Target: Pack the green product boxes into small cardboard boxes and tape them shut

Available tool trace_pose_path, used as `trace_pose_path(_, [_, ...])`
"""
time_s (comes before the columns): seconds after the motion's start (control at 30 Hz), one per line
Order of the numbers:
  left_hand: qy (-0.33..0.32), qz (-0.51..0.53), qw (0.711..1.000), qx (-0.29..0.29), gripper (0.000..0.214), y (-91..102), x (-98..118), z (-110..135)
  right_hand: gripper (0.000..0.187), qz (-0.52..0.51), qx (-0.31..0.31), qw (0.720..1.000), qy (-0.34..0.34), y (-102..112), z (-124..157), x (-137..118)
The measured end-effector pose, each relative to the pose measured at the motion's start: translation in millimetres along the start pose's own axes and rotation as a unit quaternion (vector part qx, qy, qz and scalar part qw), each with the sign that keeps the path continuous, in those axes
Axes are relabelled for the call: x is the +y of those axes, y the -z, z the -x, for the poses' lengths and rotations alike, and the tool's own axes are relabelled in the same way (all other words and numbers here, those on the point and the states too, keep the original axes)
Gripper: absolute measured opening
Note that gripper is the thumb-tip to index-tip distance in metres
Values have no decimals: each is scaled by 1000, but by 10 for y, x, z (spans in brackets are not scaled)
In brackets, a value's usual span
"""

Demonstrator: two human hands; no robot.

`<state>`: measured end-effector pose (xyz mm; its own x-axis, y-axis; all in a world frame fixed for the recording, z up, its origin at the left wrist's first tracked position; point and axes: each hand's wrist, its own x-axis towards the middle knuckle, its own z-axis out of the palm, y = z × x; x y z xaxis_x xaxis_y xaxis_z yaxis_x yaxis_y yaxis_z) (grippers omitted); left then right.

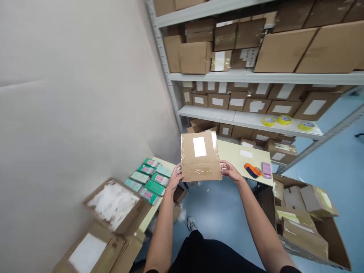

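Note:
A flat-faced cardboard box (pixel 200 169) with shiny clear tape along its edges and a white label (pixel 200 146) is held up before me. My left hand (pixel 175 177) grips its lower left edge, and my right hand (pixel 229 171) grips the lower right one. Both hands have their fingers curled on the box sides; part of the fingers is hidden behind it. Right of the box, on the pale table (pixel 227 149), lie an orange and dark blue tape dispenser (pixel 252 170) and a small purple item (pixel 266 170).
Metal shelves (pixel 250 79) full of cardboard boxes stand ahead, with yellow tape rolls (pixel 284 120) on one. Green packets (pixel 155 186) cover a side table at left, beside a carton of white filling (pixel 113 203). A large carton (pixel 327 231) at right holds several boxes. A wall closes the left.

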<state>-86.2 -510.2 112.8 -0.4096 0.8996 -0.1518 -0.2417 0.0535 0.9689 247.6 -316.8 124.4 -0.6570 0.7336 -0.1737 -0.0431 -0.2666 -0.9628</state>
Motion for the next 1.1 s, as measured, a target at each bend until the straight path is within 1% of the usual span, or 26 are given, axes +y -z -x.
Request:
trace_pose_path(0.13, [12,-8,998,-66,91,-445,-108,-779,66,-9,75,997,0,514,-19,20])
trace_pose_path(0.23, [15,-10,997,-81,76,-717,-228,-1374,65,-15,127,992,3,783,-123,8])
trace_pose_path(0.3, [11,-8,996,-84,67,-865,-289,-1770,63,-20,163,986,8,903,-242,-12])
trace_pose_path(0.4, [11,1,996,-91,58,-1041,-322,-2326,62,-30,210,977,13,1014,-460,-40])
trace_pose_path(0.47, [22,-3,995,-99,55,-1137,-310,-2640,61,-36,236,971,16,1067,-597,-41])
trace_pose_path(0.53, [32,-17,994,-104,53,-1227,-292,-2891,60,-42,258,965,14,1122,-707,-20])
trace_pose_path(0.63, [45,-39,992,-107,51,-1363,-290,-3155,60,-55,273,960,3,1241,-824,43])
trace_pose_path(0.73, [56,-43,992,-108,52,-1510,-323,-3321,60,-63,277,959,-5,1427,-925,111])
trace_pose_path(0.83, [74,-45,991,-101,65,-1643,-352,-3439,60,-62,276,959,-17,1674,-1058,182])
trace_pose_path(0.9, [97,-56,988,-106,75,-1708,-361,-3509,58,-57,277,959,-26,1856,-1182,254])
trace_pose_path(0.93, [111,-66,985,-111,76,-1735,-367,-3544,57,-50,282,958,-28,1944,-1256,303])
trace_pose_path(1.0, [133,-90,980,-113,71,-1798,-396,-3608,56,-8,319,947,-33,2089,-1422,429])
trace_pose_path(1.03, [141,-102,979,-105,66,-1842,-425,-3633,57,29,346,937,-34,2135,-1508,504])
trace_pose_path(1.1, [150,-114,979,-84,60,-1974,-525,-3658,60,117,382,916,-36,2147,-1661,671])
